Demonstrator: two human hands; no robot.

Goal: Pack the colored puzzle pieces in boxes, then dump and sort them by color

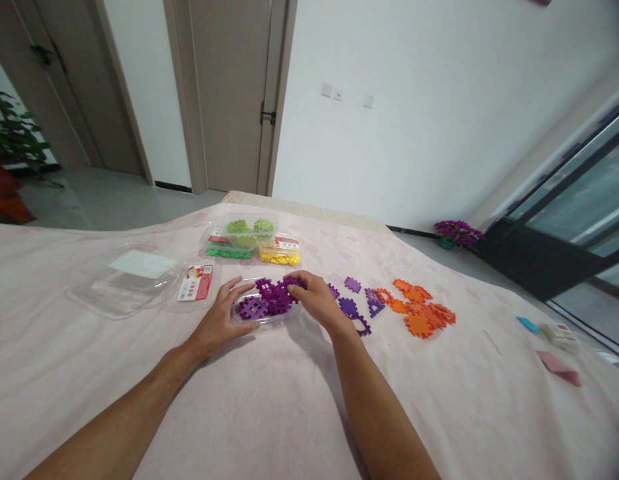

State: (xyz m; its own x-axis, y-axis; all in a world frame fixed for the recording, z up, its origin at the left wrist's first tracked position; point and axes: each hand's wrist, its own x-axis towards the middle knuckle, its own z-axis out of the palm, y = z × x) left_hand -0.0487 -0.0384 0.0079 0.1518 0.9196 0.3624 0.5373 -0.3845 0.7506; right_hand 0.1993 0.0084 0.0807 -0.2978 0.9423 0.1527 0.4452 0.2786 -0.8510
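A clear plastic container [276,321] full of purple interlocking toy pieces [269,300] sits in front of me on the cloth. My left hand [223,313] grips its left end, thumb at the near side and fingers at the far side. Over the container's right end, my right hand [312,299] is closed with thumb and fingers on a purple interlocking piece [287,285]; the palm hides part of it. Loose purple pieces [348,307] lie just right of that hand. Farther right is a pile of orange interlocking pieces [423,313].
Packed containers of green pieces [249,230] and yellow pieces [280,256] stand at the back. At left lie a clear lid or tray [104,293] and a red-and-white label card [195,283]. A blue item [529,325], a whitish box [559,335] and a pink item [559,367] are far right.
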